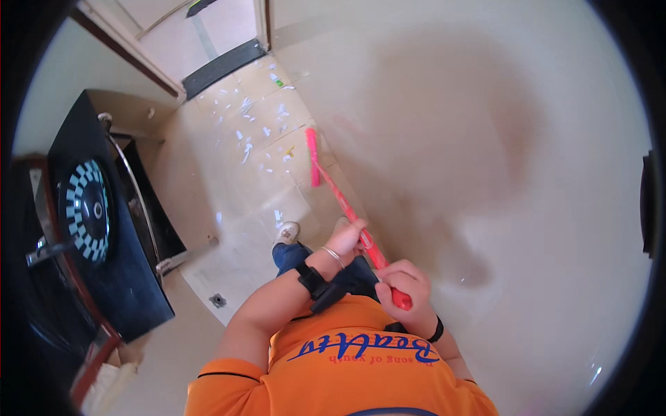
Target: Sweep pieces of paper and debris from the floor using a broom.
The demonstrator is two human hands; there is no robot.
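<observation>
A broom with a red handle (338, 195) slants across the view in front of my body. My left hand (347, 240) grips the handle partway along. Near its top end my right hand (407, 285) is closed around it, and the red end pokes out below the fingers. The pink broom head (314, 174) rests on the tiled floor near the foot of the wall. White paper scraps (246, 106) are strewn over the tiles beyond and left of the head. A yellow scrap (289, 152) lies just left of it.
A pale wall (520, 229) stands close along my right. At left is a black counter (130, 291) with a checkered-rim basin (93, 208) and a metal rail (136, 190). A dark threshold (223, 70) crosses the doorway ahead. A floor drain (217, 300) lies left of my feet.
</observation>
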